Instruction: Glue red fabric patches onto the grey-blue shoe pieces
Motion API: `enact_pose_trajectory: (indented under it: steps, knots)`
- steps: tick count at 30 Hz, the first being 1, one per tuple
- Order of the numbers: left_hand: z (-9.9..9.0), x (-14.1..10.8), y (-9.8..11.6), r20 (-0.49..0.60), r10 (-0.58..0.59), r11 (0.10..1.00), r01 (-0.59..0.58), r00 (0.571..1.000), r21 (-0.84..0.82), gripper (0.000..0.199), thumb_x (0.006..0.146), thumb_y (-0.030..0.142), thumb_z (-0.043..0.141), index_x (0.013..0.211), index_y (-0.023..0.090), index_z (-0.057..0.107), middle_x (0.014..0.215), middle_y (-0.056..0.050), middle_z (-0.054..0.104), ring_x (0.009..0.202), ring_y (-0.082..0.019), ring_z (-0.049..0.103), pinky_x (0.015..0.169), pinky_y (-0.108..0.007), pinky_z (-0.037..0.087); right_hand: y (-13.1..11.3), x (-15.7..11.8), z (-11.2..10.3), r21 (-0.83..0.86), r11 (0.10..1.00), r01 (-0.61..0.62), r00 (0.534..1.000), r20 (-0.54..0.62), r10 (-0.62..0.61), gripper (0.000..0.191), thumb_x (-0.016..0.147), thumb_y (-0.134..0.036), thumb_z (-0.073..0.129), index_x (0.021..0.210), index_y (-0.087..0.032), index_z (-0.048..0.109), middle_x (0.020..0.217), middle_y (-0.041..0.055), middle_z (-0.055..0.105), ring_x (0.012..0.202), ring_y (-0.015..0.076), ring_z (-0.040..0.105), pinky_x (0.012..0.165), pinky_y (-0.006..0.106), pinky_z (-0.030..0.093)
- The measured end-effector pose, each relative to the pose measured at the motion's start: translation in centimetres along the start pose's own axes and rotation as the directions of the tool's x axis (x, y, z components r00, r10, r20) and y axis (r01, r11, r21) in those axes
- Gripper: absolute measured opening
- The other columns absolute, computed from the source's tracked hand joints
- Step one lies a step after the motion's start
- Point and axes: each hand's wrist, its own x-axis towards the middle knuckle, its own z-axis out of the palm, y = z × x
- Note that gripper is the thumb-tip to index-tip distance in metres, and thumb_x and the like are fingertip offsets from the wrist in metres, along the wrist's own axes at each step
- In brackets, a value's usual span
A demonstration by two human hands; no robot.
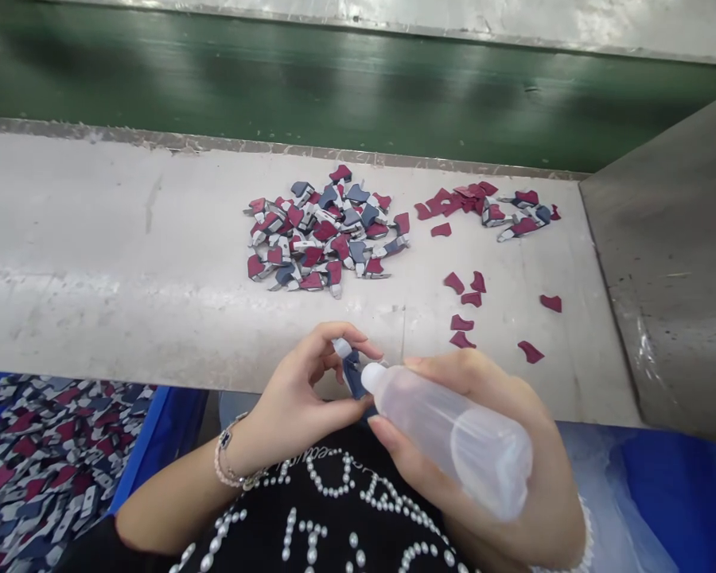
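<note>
My left hand (303,398) pinches a small blue and white part (352,368) between thumb and fingers, close to my body at the table's front edge. Wrapped round a translucent plastic bottle (453,438) is my right hand (489,398). The bottle is tilted, and its white tip points at the blue part, right beside it; whether they touch I cannot tell. Beyond my hands lies a pile of red, blue and white parts (325,231) on the pale table (184,263). Loose dark red pieces (462,322) are scattered to the right.
More red pieces (453,199) and a few assembled parts (522,215) lie at the back right. A blue bin (146,446) full of parts stands at the lower left. A green belt (334,95) runs behind the table, and a metal panel (674,263) borders its right end.
</note>
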Motion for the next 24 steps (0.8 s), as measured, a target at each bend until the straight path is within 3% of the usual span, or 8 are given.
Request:
enact_pose_trajectory:
  steps: [3, 6, 10, 15, 18, 24]
  knots:
    - [-0.08, 0.05, 0.03, -0.007, 0.013, 1.000, -0.013, 1.000, 0.021, 0.049, 0.078, 0.010, 0.076, 0.116, 0.030, 0.052, 0.109, 0.000, 0.065, 0.092, -0.015, 0.064, 0.074, -0.024, 0.049, 0.02, 0.01, -0.09, 0.013, 0.999, -0.039, 0.999, -0.003, 0.039, 0.023, 0.086, -0.029, 0.071, 0.098, -0.027, 0.051, 0.078, -0.0061, 0.062, 0.061, 0.0088, 0.063, 0.057, 0.018, 0.051]
    - [-0.20, 0.03, 0.00, 0.003, 0.021, 0.999, -0.021, 1.000, 0.029, 0.050, 0.078, 0.008, 0.074, 0.118, 0.029, 0.052, 0.109, -0.001, 0.065, 0.095, -0.017, 0.064, 0.076, -0.026, 0.050, -0.04, -0.07, -0.16, 0.001, 1.000, 0.001, 1.000, 0.030, -0.001, 0.022, 0.085, -0.028, 0.070, 0.094, -0.026, 0.050, 0.077, -0.0068, 0.060, 0.057, 0.0080, 0.061, 0.059, 0.019, 0.052]
    - [-0.33, -0.04, -0.10, 0.022, 0.010, 0.999, -0.011, 1.000, 0.048, 0.058, 0.075, 0.001, 0.073, 0.120, 0.030, 0.052, 0.110, -0.001, 0.065, 0.097, -0.017, 0.063, 0.079, -0.026, 0.050, -0.10, -0.11, -0.30, -0.032, 0.999, -0.018, 0.997, 0.074, 0.020, 0.024, 0.083, -0.026, 0.072, 0.087, -0.025, 0.048, 0.069, -0.0069, 0.057, 0.051, 0.0085, 0.056, 0.053, 0.020, 0.050]
    - [-0.27, -0.06, -0.18, 0.024, 0.033, 0.999, -0.034, 0.999, 0.039, 0.058, 0.072, 0.005, 0.078, 0.119, 0.029, 0.055, 0.108, -0.001, 0.066, 0.089, -0.016, 0.063, 0.073, -0.024, 0.049, 0.04, 0.18, -0.41, 0.056, 0.998, -0.029, 0.998, 0.057, 0.026, 0.028, 0.080, -0.023, 0.074, 0.095, -0.025, 0.050, 0.073, -0.0056, 0.061, 0.054, 0.0110, 0.061, 0.048, 0.021, 0.051]
    - [-0.23, -0.02, -0.17, 0.024, 0.041, 0.998, -0.042, 0.999, 0.039, 0.061, 0.072, 0.003, 0.077, 0.121, 0.030, 0.054, 0.108, 0.000, 0.066, 0.088, -0.014, 0.062, 0.073, -0.023, 0.048, -0.05, 0.10, -0.25, 0.025, 1.000, -0.013, 0.994, 0.113, 0.010, 0.028, 0.076, -0.024, 0.076, 0.088, -0.025, 0.051, 0.071, -0.0052, 0.061, 0.052, 0.0120, 0.061, 0.047, 0.023, 0.051]
    - [-0.15, 0.24, 0.05, 0.018, 0.018, 0.999, -0.018, 1.000, 0.045, 0.058, 0.073, 0.005, 0.077, 0.120, 0.028, 0.053, 0.105, -0.001, 0.066, 0.090, -0.014, 0.064, 0.075, -0.023, 0.051, -0.22, -0.39, -0.27, -0.118, 0.992, -0.052, 0.995, -0.095, 0.041, 0.022, 0.078, -0.034, 0.067, 0.092, -0.027, 0.052, 0.068, -0.0039, 0.062, 0.046, 0.0155, 0.060, 0.039, 0.029, 0.046]
